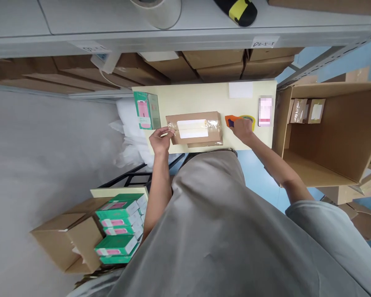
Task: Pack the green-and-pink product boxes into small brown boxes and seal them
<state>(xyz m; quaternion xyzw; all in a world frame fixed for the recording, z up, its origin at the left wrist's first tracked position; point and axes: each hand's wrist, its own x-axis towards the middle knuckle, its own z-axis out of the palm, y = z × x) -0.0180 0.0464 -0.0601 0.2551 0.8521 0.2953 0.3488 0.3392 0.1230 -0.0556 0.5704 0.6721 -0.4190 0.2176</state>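
A small brown cardboard box (195, 128) with a white label and clear tape across its top lies on the pale yellow table (204, 98). My left hand (160, 139) presses its fingers on the box's left end, pinching the tape there. My right hand (243, 127) is closed round an orange tape dispenser (235, 120) with a yellow roll, just right of the box. A green and pink product box (146, 109) stands upright at the table's left edge.
A phone (265, 110) and a white slip (240, 89) lie on the table's right side. A large open carton (324, 128) stands to the right. Stacked green boxes (119, 227) rest on a carton at lower left. Shelving with cartons runs behind the table.
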